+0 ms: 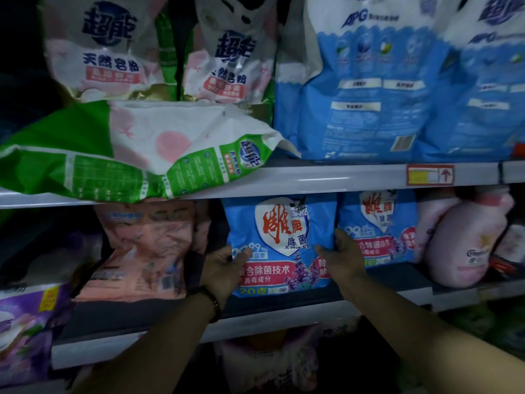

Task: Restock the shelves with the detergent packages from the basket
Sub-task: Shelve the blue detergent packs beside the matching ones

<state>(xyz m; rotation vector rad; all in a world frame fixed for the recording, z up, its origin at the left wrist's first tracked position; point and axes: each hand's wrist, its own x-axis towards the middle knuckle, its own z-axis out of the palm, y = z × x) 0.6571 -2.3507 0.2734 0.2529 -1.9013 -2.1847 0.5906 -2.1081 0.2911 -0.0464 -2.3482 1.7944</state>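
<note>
A blue detergent bag [279,243] with red characters and lavender print stands upright on the middle shelf [255,319]. My left hand [224,268] grips its lower left edge, thumb on the front. My right hand [345,257] grips its right edge, fingers curled around the side. A second identical blue bag [380,226] stands just right of it. The basket is out of view.
A peach bag [142,251] leans left of the held bag; a pink bottle [466,240] lies at right. On the upper shelf [326,177], a green-white bag [136,149] lies flat overhanging the edge, with pink-white bags [105,46] and large blue bags [369,81] behind.
</note>
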